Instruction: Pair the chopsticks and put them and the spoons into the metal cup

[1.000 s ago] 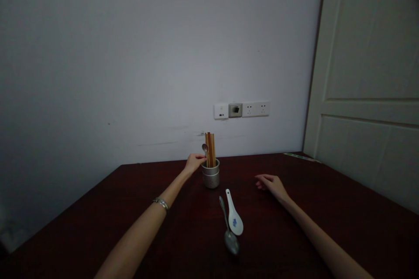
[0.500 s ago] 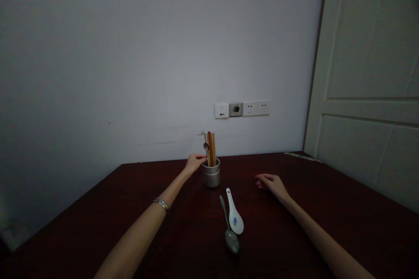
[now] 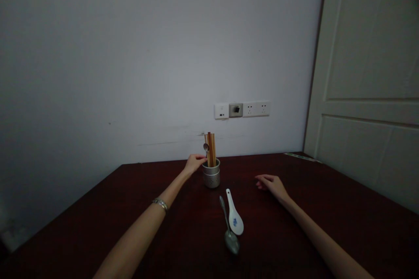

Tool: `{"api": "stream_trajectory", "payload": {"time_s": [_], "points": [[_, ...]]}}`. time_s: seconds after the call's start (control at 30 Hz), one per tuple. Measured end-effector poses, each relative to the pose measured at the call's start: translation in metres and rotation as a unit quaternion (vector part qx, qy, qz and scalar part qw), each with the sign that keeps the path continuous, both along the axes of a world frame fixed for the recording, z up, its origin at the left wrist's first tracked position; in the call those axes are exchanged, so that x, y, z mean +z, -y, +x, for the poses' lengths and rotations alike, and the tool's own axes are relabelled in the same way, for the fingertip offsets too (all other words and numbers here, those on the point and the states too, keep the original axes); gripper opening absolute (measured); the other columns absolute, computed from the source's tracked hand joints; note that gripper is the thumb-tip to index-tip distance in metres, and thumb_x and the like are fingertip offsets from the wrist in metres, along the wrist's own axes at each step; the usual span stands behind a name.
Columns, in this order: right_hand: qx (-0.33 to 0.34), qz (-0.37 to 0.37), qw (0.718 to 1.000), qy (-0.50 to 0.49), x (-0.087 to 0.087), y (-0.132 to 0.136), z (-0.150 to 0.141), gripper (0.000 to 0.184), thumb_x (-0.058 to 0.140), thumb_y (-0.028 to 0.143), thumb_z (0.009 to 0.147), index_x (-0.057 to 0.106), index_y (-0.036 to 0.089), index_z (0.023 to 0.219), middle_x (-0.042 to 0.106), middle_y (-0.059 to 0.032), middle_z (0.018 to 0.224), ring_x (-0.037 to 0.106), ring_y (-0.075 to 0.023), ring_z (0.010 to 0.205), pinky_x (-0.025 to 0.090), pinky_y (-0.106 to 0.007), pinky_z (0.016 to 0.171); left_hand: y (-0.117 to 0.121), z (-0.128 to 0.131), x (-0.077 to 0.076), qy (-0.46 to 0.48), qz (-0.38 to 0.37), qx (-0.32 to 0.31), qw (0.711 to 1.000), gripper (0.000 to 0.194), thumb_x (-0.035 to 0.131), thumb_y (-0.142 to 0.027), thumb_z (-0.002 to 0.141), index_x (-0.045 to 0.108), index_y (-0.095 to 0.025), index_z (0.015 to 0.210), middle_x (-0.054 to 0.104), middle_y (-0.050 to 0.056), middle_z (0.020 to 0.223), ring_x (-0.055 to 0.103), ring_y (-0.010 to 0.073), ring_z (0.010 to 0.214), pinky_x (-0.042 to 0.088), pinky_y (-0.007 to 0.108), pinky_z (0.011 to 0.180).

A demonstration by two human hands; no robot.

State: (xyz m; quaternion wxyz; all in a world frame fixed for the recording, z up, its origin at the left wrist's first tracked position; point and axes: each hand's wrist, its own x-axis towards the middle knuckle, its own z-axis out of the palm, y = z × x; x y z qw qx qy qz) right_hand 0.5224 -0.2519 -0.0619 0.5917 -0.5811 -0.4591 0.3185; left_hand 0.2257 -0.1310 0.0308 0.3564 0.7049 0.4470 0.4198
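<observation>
At the left rim of a perforated metal holder [image 3: 211, 178], my left hand [image 3: 195, 163] pinches a small metal spoon [image 3: 206, 147] by its handle, bowl upward. Several wooden chopsticks [image 3: 212, 150] stand upright in the holder, right beside that spoon. My right hand [image 3: 270, 184] rests on the table to the right, fingers curled together; whether anything is inside them is hidden. Between my arms lie a white ceramic spoon [image 3: 235, 220] with a blue mark and a larger metal spoon [image 3: 231, 242], side by side, handles pointing away from me.
The dark red table [image 3: 183, 244] runs back to a pale wall [image 3: 163, 52]. Sockets and a switch panel [image 3: 242, 110] are set in the wall behind the holder. A panelled door [image 3: 366, 74] stands at the right, and a thin strip [image 3: 301, 156] lies along the table's far right edge.
</observation>
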Motion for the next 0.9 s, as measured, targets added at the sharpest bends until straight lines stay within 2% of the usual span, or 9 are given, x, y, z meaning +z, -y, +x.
{"api": "stream_trajectory", "payload": {"time_s": [0.2,0.33,0.5,0.67,0.83,0.9], "points": [[0.003,-0.007,1.0,0.001,-0.002,-0.001,0.002,0.022,0.06,0.031,0.067,0.065,0.011,0.075,0.065,-0.0046,0.057,0.059,-0.0125,0.049,0.042,-0.021,0.047,0.001,0.002,0.002,0.006,-0.003,0.0,1.0,0.021,0.065,-0.027,0.067,0.069,-0.01,0.08,0.064,0.004,0.059,0.052,0.0114,0.051,0.036,0.021,0.048],[0.003,-0.007,1.0,0.001,-0.001,0.0,0.001,0.023,0.06,0.032,0.066,0.066,0.012,0.075,0.065,-0.0047,0.058,0.059,-0.0127,0.05,0.043,-0.021,0.047,0.0,0.0,0.0,0.003,-0.006,-0.005,1.0,0.027,0.065,-0.031,0.066,0.068,-0.01,0.083,0.063,0.004,0.062,0.045,0.0079,0.045,0.03,0.019,0.041],[-0.005,-0.012,1.0,0.001,0.003,0.002,-0.002,0.024,0.06,0.033,0.065,0.066,0.012,0.074,0.065,-0.0047,0.058,0.06,-0.013,0.051,0.045,-0.022,0.049,-0.002,-0.014,-0.003,0.001,-0.017,-0.013,1.0,0.04,0.06,-0.045,0.066,0.066,-0.012,0.087,0.051,-0.002,0.052,0.038,0.0056,0.04,0.024,0.017,0.035],[0.0,-0.012,1.0,0.006,0.002,0.002,-0.001,0.024,0.06,0.032,0.066,0.066,0.012,0.075,0.065,-0.005,0.058,0.06,-0.0134,0.051,0.045,-0.022,0.049,0.001,-0.039,-0.003,0.06,-0.012,0.034,0.998,0.051,0.057,-0.052,0.065,0.063,-0.009,0.092,0.043,-0.005,0.046,0.035,0.0054,0.037,0.024,0.017,0.033],[-0.003,-0.014,1.0,0.016,0.001,0.002,-0.001,0.022,0.06,0.032,0.066,0.066,0.012,0.075,0.065,-0.005,0.058,0.06,-0.0134,0.052,0.044,-0.022,0.05,0.01,-0.062,-0.008,0.133,0.035,0.091,0.986,0.046,0.058,-0.051,0.064,0.063,-0.009,0.081,0.044,-0.005,0.047,0.032,0.0039,0.035,0.023,0.017,0.033],[-0.005,-0.014,1.0,0.024,0.001,0.002,-0.001,0.022,0.06,0.032,0.067,0.066,0.012,0.075,0.065,-0.0048,0.058,0.06,-0.013,0.051,0.044,-0.022,0.049,0.016,-0.067,-0.008,0.159,0.051,0.091,0.982,0.044,0.057,-0.051,0.065,0.062,-0.009,0.076,0.047,-0.003,0.049,0.032,0.0035,0.035,0.022,0.017,0.033]]}}
